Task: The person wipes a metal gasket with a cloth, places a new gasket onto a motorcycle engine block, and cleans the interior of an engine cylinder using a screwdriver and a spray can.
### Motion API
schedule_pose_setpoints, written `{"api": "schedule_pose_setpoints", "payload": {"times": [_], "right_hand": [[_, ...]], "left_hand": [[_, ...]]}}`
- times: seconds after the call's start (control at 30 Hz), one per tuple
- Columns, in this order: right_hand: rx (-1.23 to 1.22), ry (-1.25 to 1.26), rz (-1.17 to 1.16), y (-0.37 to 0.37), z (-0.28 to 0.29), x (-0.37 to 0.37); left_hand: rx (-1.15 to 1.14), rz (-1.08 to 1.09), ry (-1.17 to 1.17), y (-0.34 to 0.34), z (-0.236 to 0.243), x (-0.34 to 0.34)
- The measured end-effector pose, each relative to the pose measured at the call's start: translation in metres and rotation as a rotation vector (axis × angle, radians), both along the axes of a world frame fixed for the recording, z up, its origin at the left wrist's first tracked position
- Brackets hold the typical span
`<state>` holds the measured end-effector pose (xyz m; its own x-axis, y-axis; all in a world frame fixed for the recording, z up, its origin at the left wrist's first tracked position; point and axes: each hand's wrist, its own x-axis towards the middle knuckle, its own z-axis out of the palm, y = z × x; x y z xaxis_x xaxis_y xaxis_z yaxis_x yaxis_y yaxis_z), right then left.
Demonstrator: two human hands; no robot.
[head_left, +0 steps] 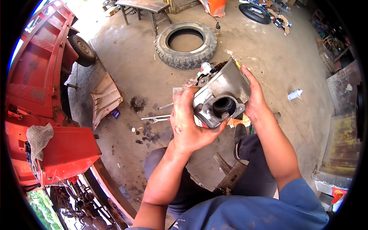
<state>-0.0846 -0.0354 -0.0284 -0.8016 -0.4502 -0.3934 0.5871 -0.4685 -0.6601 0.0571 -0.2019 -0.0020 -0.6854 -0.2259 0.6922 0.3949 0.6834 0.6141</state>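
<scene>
Between both palms, in front of my knees, I hold a grey metal engine casting (pixel 228 82) tilted up off the ground. A round dark port in a bolt-holed flange faces me, and a small pulley-like wheel (pixel 203 81) shows at its upper left. My left hand (pixel 188 122) is closed around the lower left side, its thumb under the flange by the port. My right hand (pixel 253 94) grips the right side, fingers reaching up along the edge. The casting's far side is hidden, as are some of my left fingertips.
Beyond the casting lies a big tyre (pixel 165 53). Left are wrenches (pixel 155 119), oil stains, a pale panel (pixel 105 100) and a red vehicle (pixel 69 153). A wooden bench (pixel 143 5) stands far off, a white bottle (pixel 294 94) lies right, and a wooden piece (pixel 232 174) sits between my legs.
</scene>
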Motion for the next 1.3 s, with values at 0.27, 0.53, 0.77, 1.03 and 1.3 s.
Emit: {"api": "schedule_pose_setpoints", "payload": {"times": [0.27, 0.53, 0.77, 1.03, 1.3], "right_hand": [[-0.312, 0.103, 0.057, -0.007, 0.011, 0.001], [-0.433, 0.243, 0.085, 0.002, 0.036, 0.009], [-0.141, 0.047, -0.099, 0.013, -0.007, -0.011], [-0.043, -0.017, -0.096, 0.004, -0.013, -0.001], [-0.052, 0.11, -0.089, 0.003, 0.014, 0.011]], "left_hand": [[-0.266, -0.145, 0.163, 0.002, -0.005, -0.002], [-0.339, -0.121, 0.267, 0.019, 0.002, -0.003], [-0.239, -0.004, 0.109, 0.011, -0.009, -0.004], [0.026, 0.038, -0.049, 0.02, -0.012, -0.006], [0.158, 0.046, -0.045, 0.014, -0.023, -0.007]]}}
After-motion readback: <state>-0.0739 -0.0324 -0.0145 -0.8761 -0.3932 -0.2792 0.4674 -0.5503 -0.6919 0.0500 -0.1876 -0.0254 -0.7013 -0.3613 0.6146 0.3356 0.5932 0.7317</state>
